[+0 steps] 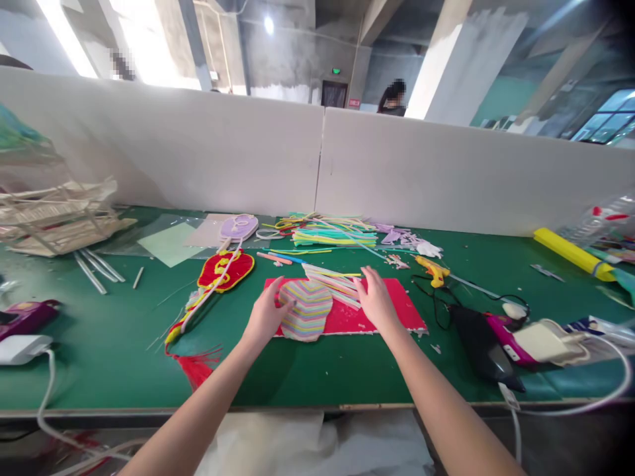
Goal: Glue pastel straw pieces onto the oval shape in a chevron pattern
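A rounded piece with pastel zigzag stripes [308,316] lies over the left part of a red board [391,317], its lower edge reaching past the board. My left hand [266,311] grips the left edge of this striped piece, thumb over its face. On the board, beside the piece, is a loose bundle of pastel pipe cleaners [337,285]. At the right ends of that bundle is my right hand [378,303], fingers apart and holding nothing I can see. Whether its fingertips touch the pipe cleaners I cannot tell.
Left of the board lie a red fan with a tassel [229,270] and a purple fan [239,228]. More pipe cleaners [332,235] are heaped behind. On the right are a yellow glue gun [433,270], a black pouch [483,344] and cords. A white partition [223,158] stands behind the table.
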The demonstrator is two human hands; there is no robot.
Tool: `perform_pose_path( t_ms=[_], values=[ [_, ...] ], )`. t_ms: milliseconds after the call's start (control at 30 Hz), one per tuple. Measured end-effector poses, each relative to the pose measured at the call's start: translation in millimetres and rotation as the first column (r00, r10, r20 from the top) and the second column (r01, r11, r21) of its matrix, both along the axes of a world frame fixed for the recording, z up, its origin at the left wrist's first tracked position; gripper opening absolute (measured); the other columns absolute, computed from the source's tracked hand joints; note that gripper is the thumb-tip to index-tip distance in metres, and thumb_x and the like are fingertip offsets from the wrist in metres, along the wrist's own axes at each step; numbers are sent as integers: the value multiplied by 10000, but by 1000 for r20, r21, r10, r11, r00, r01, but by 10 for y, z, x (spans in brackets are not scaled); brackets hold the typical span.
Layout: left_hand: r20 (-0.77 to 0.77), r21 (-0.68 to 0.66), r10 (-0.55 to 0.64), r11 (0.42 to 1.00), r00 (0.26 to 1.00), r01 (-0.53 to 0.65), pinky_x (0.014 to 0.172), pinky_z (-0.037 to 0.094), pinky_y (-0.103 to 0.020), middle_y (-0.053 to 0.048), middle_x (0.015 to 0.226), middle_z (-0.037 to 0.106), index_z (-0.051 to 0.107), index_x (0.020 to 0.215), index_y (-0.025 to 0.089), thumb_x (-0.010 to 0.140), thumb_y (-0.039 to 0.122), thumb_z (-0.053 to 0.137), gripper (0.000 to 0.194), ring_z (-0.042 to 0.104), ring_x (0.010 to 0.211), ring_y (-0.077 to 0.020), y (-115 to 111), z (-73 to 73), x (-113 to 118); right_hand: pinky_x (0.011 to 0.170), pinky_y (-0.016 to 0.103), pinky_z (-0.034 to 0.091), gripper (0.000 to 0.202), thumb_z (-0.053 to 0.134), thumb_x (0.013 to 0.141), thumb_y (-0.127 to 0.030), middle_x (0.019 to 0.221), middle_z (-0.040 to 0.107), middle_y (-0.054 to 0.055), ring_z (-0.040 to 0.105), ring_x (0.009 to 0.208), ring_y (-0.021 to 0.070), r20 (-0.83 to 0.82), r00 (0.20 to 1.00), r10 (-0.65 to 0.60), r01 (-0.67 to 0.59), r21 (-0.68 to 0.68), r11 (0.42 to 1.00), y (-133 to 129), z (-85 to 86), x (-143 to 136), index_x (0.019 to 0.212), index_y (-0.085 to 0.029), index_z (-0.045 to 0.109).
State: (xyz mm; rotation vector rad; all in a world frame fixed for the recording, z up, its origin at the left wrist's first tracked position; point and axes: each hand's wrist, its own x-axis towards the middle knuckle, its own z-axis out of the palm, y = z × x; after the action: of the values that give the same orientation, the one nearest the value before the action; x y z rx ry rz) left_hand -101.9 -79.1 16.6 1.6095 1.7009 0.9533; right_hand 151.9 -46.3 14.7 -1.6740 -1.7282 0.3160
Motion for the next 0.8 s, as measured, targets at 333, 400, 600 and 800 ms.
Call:
perform_pose_path(
  t_ms=[333,400,600,800],
  values=[
    [-620,51,-7,998,784,49,1125,242,-461,-189,1511,283,364,1417,68,936,381,355,574,231,1407,-305,-61,-328,0,1162,440,137,668,204,953,-473,1553,166,101,146,1437,251,503,862,-59,239,-301,923,-279,-372,300,1474,-54,219],
    [-659,56,-2,997,752,51,1128,237,-455,-186,1509,283,368,1417,66,938,381,346,574,244,1403,-302,-128,-336,-1,1161,440,144,672,199,951,-476,1553,170,101,150,1436,254,509,859,-62,241,-293,925,-353,-370,296,1475,-55,219],
    [-685,83,8,994,728,67,1139,213,-449,-179,1508,290,346,1429,58,942,395,327,593,253,1402,-295,-344,-361,-19,1155,440,162,674,191,948,-470,1546,195,110,171,1431,259,533,843,-74,250,-266,931,-581,-387,306,1467,-43,241],
    [-685,101,20,993,728,68,1133,224,-458,-168,1503,304,362,1425,76,940,386,322,577,270,1397,-288,-472,-359,-17,1157,434,156,685,187,943,-483,1543,203,116,172,1431,257,518,851,-85,246,-251,936,-729,-397,307,1467,-44,245]
  ],
)
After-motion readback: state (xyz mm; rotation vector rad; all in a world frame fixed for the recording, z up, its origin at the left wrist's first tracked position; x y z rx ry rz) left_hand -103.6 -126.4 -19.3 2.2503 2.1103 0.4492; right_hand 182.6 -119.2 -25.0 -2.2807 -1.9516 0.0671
